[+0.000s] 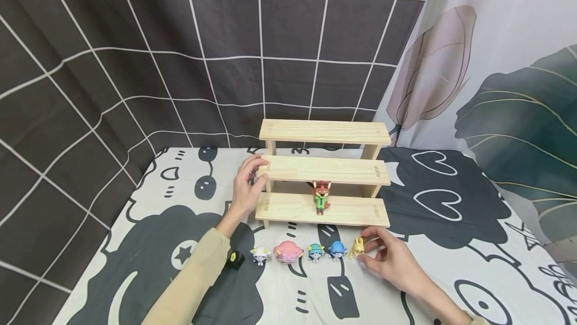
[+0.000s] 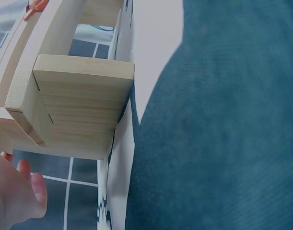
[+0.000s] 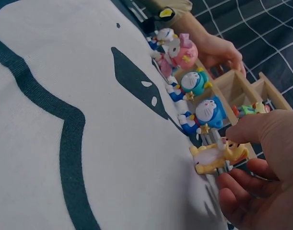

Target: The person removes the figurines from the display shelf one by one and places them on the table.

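Observation:
My right hand (image 1: 394, 265) pinches a small yellow figurine (image 1: 358, 246) at the right end of a row on the cloth. In the right wrist view, thumb and fingers sit at either side of the figurine (image 3: 213, 157), near its head. My left hand (image 1: 247, 185) grips the left end of the middle step of a three-tier wooden shelf (image 1: 320, 169). A red fox figurine (image 1: 321, 199) in green stands on the lowest step. Left of the yellow one stand a blue figurine (image 1: 337, 250), a teal-hatted one (image 1: 316, 252), a pink one (image 1: 288, 252) and a white-hatted one (image 1: 260, 255).
A small black object with a yellow mark (image 1: 235, 259) is beside the left sleeve. The patterned cloth (image 1: 306, 300) lies under everything. Behind the shelf hangs a dark grid curtain (image 1: 225, 29); a pale leaf-print curtain (image 1: 518, 129) hangs at the right.

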`<state>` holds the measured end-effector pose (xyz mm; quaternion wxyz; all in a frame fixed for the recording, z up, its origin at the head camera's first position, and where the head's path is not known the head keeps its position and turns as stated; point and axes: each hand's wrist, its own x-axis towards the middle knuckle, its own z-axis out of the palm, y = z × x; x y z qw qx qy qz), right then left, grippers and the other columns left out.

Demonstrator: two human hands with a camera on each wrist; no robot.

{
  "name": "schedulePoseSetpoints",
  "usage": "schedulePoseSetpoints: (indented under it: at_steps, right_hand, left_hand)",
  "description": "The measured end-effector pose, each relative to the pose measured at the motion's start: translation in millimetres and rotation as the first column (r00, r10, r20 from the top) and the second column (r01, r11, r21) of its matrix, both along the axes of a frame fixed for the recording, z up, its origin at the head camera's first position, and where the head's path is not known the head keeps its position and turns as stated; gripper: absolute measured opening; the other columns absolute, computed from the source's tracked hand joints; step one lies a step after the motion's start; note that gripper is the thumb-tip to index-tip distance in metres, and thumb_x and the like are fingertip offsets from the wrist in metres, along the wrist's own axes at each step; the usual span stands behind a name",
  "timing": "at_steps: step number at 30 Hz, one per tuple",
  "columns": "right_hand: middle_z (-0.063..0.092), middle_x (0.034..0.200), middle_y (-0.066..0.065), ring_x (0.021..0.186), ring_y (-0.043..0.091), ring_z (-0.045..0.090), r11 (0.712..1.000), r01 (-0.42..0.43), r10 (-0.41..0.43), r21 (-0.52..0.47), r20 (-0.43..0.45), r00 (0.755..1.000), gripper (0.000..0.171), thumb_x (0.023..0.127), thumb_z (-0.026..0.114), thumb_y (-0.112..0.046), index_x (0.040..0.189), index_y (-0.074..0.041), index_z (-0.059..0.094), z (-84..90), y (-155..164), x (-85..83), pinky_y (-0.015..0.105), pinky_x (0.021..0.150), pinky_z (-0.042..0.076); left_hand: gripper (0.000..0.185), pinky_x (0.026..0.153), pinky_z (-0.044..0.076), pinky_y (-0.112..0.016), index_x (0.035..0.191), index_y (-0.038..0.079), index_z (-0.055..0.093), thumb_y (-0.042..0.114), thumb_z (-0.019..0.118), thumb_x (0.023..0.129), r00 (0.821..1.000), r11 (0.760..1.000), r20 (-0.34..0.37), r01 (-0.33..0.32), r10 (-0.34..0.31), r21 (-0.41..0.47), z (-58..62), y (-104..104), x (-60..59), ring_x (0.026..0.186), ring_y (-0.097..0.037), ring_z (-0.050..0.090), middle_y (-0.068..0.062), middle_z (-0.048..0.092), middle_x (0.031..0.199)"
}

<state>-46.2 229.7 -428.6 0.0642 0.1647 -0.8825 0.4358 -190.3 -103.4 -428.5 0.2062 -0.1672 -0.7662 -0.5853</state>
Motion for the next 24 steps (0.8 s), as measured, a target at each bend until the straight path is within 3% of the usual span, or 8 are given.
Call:
schedulePoseSetpoints:
  at_steps: [11,24]
  right_hand:
    - [0.066,0.097,0.009,0.078,0.008,0.065,0.999,0.033,-0.031,0.009,-0.117,0.993,0.042,0.070,0.079,0.013,0.106,0.000,0.061,23.0,-2.2,-4.2,0.025,0.056,0.051]
    - [0.069,0.100,0.007,0.081,0.019,0.069,0.993,0.064,-0.072,-0.097,-0.086,0.994,0.037,0.078,0.077,0.010,0.110,0.000,0.061,34.0,-15.9,-23.3,0.024,0.062,0.054]
  left_hand:
    - [0.030,0.095,0.039,-0.064,0.114,0.002,0.066,0.006,0.060,0.085,1.000,1.000,-0.008,-0.002,0.002,0.009,0.2,-0.9,-1.1,0.114,-0.034,0.052,-0.013,0.052,0.141]
    - [0.031,0.096,0.035,-0.066,0.115,-0.008,0.062,-0.005,0.056,0.085,0.999,1.000,0.018,-0.029,0.029,-0.004,2.4,3.7,1.3,0.116,-0.047,0.048,-0.026,0.047,0.142]
